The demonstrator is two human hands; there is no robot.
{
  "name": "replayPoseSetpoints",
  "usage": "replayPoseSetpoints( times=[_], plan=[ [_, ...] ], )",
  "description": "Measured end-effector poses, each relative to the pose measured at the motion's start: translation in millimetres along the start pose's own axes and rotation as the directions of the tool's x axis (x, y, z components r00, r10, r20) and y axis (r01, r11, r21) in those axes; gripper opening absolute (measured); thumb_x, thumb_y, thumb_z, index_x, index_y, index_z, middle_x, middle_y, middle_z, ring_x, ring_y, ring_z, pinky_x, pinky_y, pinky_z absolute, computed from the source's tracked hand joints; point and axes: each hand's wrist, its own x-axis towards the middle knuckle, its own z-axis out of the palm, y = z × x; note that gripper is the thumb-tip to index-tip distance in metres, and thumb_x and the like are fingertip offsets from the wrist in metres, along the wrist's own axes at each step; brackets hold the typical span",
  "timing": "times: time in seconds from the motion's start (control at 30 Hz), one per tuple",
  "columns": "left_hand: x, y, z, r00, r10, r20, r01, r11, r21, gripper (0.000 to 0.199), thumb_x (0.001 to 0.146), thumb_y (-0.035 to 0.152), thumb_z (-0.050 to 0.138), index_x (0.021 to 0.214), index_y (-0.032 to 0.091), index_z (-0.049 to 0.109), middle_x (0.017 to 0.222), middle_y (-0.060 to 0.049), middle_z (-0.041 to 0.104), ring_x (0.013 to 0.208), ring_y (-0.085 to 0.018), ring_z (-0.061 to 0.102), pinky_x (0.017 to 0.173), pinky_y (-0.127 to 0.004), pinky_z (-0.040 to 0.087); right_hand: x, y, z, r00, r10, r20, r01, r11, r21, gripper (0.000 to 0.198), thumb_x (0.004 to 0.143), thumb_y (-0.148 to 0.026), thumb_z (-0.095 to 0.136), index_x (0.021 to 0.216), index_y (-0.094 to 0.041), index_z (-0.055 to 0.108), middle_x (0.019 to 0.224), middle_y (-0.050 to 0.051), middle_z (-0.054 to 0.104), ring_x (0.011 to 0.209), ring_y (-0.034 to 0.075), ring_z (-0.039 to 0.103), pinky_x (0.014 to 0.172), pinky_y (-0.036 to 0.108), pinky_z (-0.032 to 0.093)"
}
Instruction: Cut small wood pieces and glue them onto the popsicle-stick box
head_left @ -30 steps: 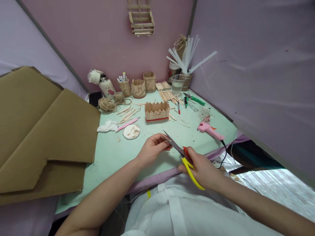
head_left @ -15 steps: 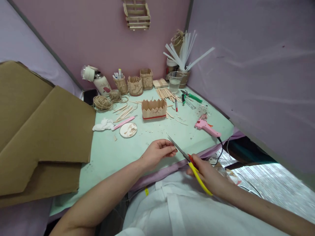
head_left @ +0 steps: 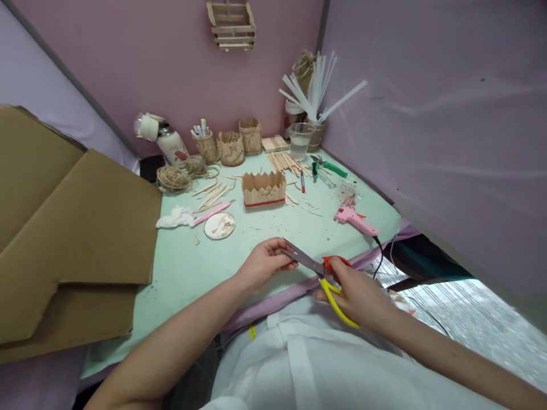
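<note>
The scissors point(head_left: 314, 267) were pointing steeply up half a second ago. Now the blades lie flatter and their tips sit by the left hand point(head_left: 262, 265) fingers again. The right hand point(head_left: 356, 293) has moved up a bit, nearer the table point(head_left: 192, 267) edge.

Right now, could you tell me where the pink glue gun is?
In the head view the pink glue gun lies on the right side of the green table, near its edge, beyond the right hand holding the scissors.

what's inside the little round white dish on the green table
The round white dish holds a few small tan wood scraps, loosely scattered. Its far rim hides nothing much; what lies under the scraps cannot be seen.
</note>
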Motion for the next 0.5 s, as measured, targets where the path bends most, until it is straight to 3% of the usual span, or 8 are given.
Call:
replayPoseSetpoints(
  times=[0.3,0.5],
  plan=[
    [2.2,-3.7,-4.5,1.0,0.021,-0.004,-0.021,0.999,-0.03,0.015,0.062,0.018,0.071,0.073,0.015,0.062,0.076,0.001,0.063,0.067,-0.007,0.058,0.07,-0.021,0.045,0.8,-2.6,-2.5,1.0,0.005,-0.01,-0.005,0.999,-0.033,0.03,0.074,-0.05,0.056,0.078,-0.024,0.039,0.064,-0.001,0.057,0.051,0.018,0.052,0.048,0.024,0.021],
    [2.6,-3.1,-5.3,0.999,-0.039,-0.002,0.038,0.998,-0.056,0.019,0.06,0.018,0.074,0.076,0.014,0.063,0.071,0.0,0.063,0.061,-0.007,0.057,0.063,-0.02,0.044,1.5,-4.0,-4.1,1.0,-0.002,-0.013,0.0,0.994,-0.112,0.026,0.078,-0.046,0.051,0.08,-0.023,0.04,0.072,0.002,0.06,0.055,0.019,0.055,0.048,0.025,0.02]
  ],
)
